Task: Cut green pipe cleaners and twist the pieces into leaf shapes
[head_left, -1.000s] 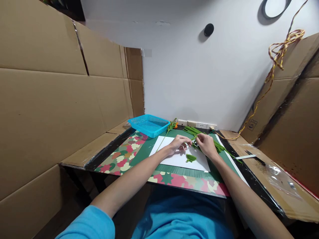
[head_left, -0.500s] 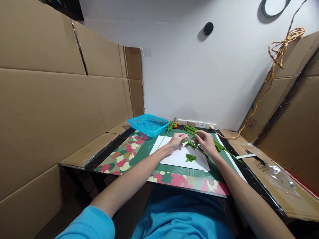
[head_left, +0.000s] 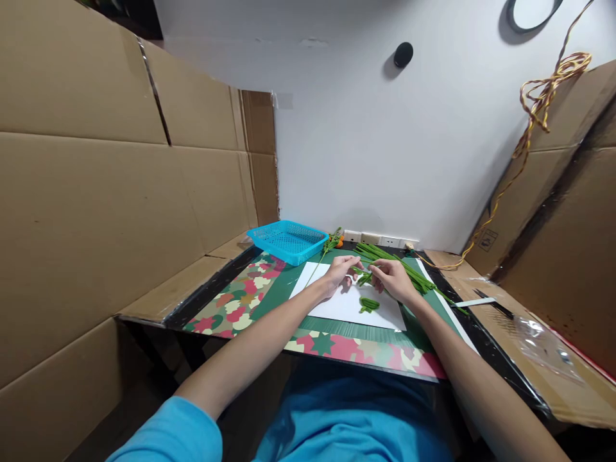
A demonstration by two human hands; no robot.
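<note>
– What is held?
– A green pipe cleaner [head_left: 364,277] is pinched by left hand [head_left: 341,273] and right hand [head_left: 392,280], above the white sheet [head_left: 332,305].
– Surroundings?
– A blue basket [head_left: 289,240] is seen at ten o'clock; the desk [head_left: 226,308] is flanked by cardboard panels [head_left: 96,192].

Both hands [head_left: 368,276] pinching green stem [head_left: 364,278], white paper [head_left: 337,301] beneath

Black table [head_left: 486,350] bears camouflage mat [head_left: 231,305], blue basket [head_left: 287,240] and green stems [head_left: 418,280]
</note>
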